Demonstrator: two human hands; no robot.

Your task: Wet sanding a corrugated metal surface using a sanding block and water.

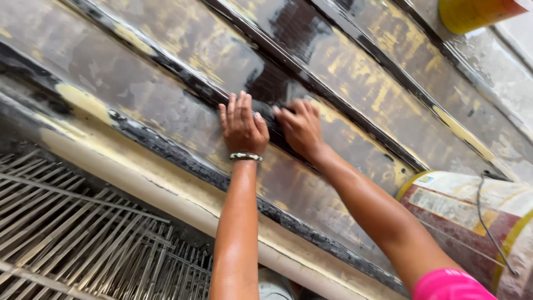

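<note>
Dark, glossy ribbed panel [166, 100] fills most of the head view, streaked with yellowish filler patches and running diagonally from upper left to lower right. Both hands sit side by side near the middle of it, on one of the dark raised ribs. Left hand [242, 126] lies flat, palm down, fingers extended and close together, pressed on the surface; a beaded wristband [245, 156] circles that wrist. Right hand [301, 129] is just beside it, nearly touching, fingers curled and bunched against the rib; cannot tell whether anything is pinched under the fingertips, since that part is blurred. A wet-looking black patch [297, 25] spreads on the panel above the hands. Pink sleeve [447, 285] shows at the right forearm, bottom edge. Pale cream edge strip [139, 178] borders the panel along its lower side. Below left, a rack of thin metal rods [72, 233]. Lower right, a large drum [472, 216] with a red, white and yellow label lies next to the panel, a thin wire [488, 222] draped across it. Top right corner, part of a yellow container [472, 12].
</note>
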